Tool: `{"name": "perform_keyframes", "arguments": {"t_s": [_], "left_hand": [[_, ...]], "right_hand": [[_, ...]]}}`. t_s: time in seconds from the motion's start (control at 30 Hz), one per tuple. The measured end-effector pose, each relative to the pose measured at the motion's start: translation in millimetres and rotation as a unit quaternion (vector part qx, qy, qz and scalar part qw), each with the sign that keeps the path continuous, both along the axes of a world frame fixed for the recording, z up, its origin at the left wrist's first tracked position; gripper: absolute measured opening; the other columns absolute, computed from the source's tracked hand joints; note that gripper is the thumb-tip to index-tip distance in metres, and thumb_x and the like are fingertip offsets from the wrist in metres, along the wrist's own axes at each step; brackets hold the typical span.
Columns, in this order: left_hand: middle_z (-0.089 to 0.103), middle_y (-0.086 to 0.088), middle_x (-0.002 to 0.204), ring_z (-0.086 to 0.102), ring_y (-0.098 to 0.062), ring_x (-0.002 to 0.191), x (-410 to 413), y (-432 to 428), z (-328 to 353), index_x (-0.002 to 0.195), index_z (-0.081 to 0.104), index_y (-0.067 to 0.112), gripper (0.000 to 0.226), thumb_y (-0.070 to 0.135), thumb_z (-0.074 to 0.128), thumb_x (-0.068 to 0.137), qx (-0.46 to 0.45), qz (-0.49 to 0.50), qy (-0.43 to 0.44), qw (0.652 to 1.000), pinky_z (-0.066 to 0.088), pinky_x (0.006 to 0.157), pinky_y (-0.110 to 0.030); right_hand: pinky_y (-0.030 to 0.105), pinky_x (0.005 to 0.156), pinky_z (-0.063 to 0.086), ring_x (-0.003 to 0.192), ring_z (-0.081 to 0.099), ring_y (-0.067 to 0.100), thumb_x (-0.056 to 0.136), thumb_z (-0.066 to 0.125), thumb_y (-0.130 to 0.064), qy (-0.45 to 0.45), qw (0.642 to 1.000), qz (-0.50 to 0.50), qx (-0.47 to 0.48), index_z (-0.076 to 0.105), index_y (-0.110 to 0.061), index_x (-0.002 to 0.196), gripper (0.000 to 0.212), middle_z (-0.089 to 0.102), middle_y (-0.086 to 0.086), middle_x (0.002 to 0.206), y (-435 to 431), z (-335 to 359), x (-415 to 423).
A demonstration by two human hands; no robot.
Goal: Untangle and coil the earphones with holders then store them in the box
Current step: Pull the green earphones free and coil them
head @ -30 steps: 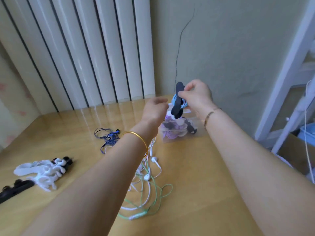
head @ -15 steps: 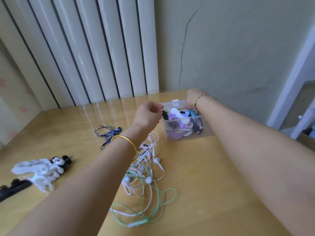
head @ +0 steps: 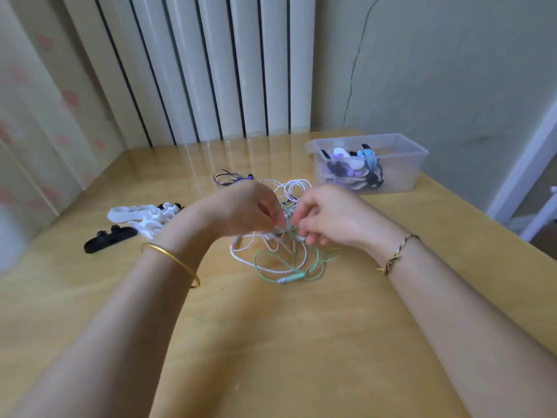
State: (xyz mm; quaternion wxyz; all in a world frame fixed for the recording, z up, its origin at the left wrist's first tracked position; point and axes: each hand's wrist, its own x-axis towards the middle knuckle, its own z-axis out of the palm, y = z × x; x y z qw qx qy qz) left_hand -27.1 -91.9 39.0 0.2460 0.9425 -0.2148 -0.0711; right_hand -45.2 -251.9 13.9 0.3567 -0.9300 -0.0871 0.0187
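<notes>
A tangle of white and mint-green earphone cables [head: 272, 257] lies on the pale wooden table [head: 286, 342], a little above the middle of the head view. Taking the tangle as the clock's centre, its mint-green inline remote [head: 294, 278] sits at 6 o'clock, flat on the wood, and white loops fan out toward 12.

Both hands meet over the heap. The left hand [head: 247, 212] comes in from 8 o'clock, its fingers curled down and pinching strands at the top of the tangle. The right hand [head: 328, 218] comes in from 4 o'clock, also with curled fingers that nip cable just beside the left fingertips; blur hides exactly which strand each one holds. A plain gold bangle [head: 174, 260] circles the left wrist, and a braided gold-and-dark bracelet [head: 398, 253] circles the right.

At 2 o'clock, well apart from the tangle, stands a clear rectangular plastic box [head: 417, 167] with its top open, holding coiled earphones on holders in purple, white, black and light blue [head: 352, 173]. At 11 o'clock lies a loose dark blue pair of earphones [head: 230, 178]. At 9 to 10 o'clock lies a cluster of white flexible holders [head: 138, 217], and just below it lies a black holder [head: 108, 238].

At 12 o'clock, white vertical slats [head: 211, 70] stand behind the table's far edge.
</notes>
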Motion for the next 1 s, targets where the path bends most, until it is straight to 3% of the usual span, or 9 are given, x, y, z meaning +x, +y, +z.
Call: {"name": "perform_keyframes", "arguments": {"t_s": [0.1,0.2,0.33,0.43,0.53,0.63,0.77,0.9,1.0], "left_hand": [[0.058,0.008,0.083,0.059,-0.012,0.083,-13,3,-15,0.096,0.071,0.022,0.021,0.011,0.069,0.078,0.114,-0.024,-0.003,0.993,0.047,0.075,-0.025],[0.062,0.002,0.091,0.059,-0.02,0.09,-18,1,-35,0.094,0.07,0.019,0.014,0.017,0.069,0.08,0.161,-0.001,-0.065,0.985,0.046,0.076,-0.027],[0.059,0.004,0.065,0.055,-0.015,0.063,-19,-3,-33,0.078,0.064,0.01,0.005,0.011,0.065,0.082,-0.1,0.054,-0.091,0.989,0.039,0.053,-0.023],[0.058,0.004,0.056,0.051,-0.006,0.045,-20,-7,-18,0.077,0.061,0.009,0.011,0.008,0.059,0.087,-0.313,0.114,-0.049,0.942,0.034,0.041,-0.015],[0.061,0.006,0.057,0.051,-0.007,0.044,-21,-13,-9,0.084,0.061,0.012,0.009,0.011,0.055,0.092,-0.459,0.125,0.08,0.876,0.035,0.042,-0.014],[0.066,0.0,0.075,0.055,-0.01,0.054,-18,-20,-12,0.092,0.065,0.011,0.015,0.013,0.05,0.093,-0.531,0.099,0.155,0.827,0.039,0.045,-0.017],[0.063,0.004,0.11,0.06,-0.014,0.081,-5,-33,-36,0.116,0.062,0.019,0.037,0.001,0.056,0.084,-0.303,0.059,-0.03,0.951,0.05,0.069,-0.024],[0.058,0.005,0.095,0.053,-0.025,0.095,7,-44,-58,0.104,0.066,0.019,0.023,0.02,0.066,0.082,-0.069,0.0,-0.139,0.988,0.04,0.084,-0.031],[0.06,-0.003,0.077,0.056,-0.03,0.078,17,-40,-62,0.076,0.066,0.013,0.013,0.019,0.061,0.086,-0.083,0.076,-0.2,0.973,0.033,0.065,-0.029]], "right_hand": [[0.032,0.061,0.053,0.071,0.07,0.023,0.078,0.046,0.006,-0.027,0.999,-0.02,-0.012,0.058,-0.024,0.067,0.034,0.07,0.007,0.076,3,-13,-7],[0.023,0.059,0.049,0.075,0.069,0.019,0.079,0.044,0.005,-0.032,0.999,-0.002,-0.01,0.058,-0.025,0.069,0.034,0.068,0.001,0.076,3,-18,-15],[0.031,0.078,0.05,0.087,0.062,0.016,0.078,0.058,0.002,0.017,0.997,0.071,-0.017,0.065,-0.014,0.092,0.023,0.068,0.005,0.094,-12,-12,-21],[0.029,0.066,0.044,0.07,0.054,0.013,0.079,0.07,-0.007,-0.059,0.997,0.035,-0.024,0.067,-0.009,0.084,0.006,0.063,0.002,0.076,-21,-10,-16],[0.028,0.063,0.044,0.061,0.051,0.012,0.087,0.065,-0.013,-0.187,0.971,-0.092,0.114,0.07,-0.016,0.085,0.006,0.061,-0.001,0.069,-26,-10,-9],[0.03,0.065,0.053,0.079,0.064,0.024,0.093,0.054,-0.008,-0.203,0.926,-0.155,0.277,0.07,-0.006,0.091,0.016,0.067,0.013,0.084,-28,-9,-9],[0.024,0.064,0.055,0.07,0.067,0.017,0.097,0.049,-0.013,-0.055,0.795,-0.123,0.591,0.064,-0.01,0.09,0.017,0.064,0.006,0.079,-22,-3,-14],[0.019,0.053,0.052,0.063,0.069,0.014,0.098,0.047,-0.016,-0.001,0.691,-0.107,0.715,0.063,-0.008,0.09,0.019,0.067,0.006,0.073,-25,1,-13],[0.013,0.04,0.04,0.058,0.065,0.015,0.097,0.049,-0.015,-0.019,0.76,-0.164,0.628,0.062,-0.009,0.085,0.019,0.063,0.006,0.071,-32,0,-11]]}}
